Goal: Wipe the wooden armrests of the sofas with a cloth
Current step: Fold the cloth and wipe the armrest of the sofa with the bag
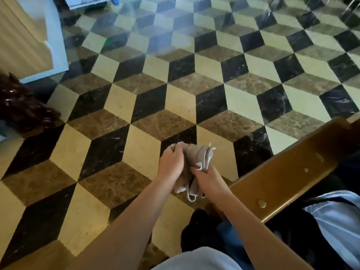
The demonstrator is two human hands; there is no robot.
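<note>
Head view, one item group held over the floor. Cloth [194, 162]: beige-grey, bunched and twisted, held in the air between both hands, loose hemmed ends hanging below them; it is near the armrest but not touching it. Left hand [171, 162]: fingers curled round the upper left part of the cloth, back of the hand facing the camera. Right hand [207, 179]: fingers clamped on the lower right part of the cloth, just beside the left hand. Armrest [288, 172]: golden-brown wood, running diagonally from lower centre to the right edge, with a few pale spots on its top face; the right forearm passes in front of its near end. Floor [136, 106]: polished stone tiles in cream, brown and black, laid in a cube pattern. Dark carved wooden object [23, 106]: at the left edge, standing on the floor. White panel [56, 45]: upper left, beside a tan surface. Pale blue cloth item [339, 227]: lower right, behind the armrest, partly out of frame.
</note>
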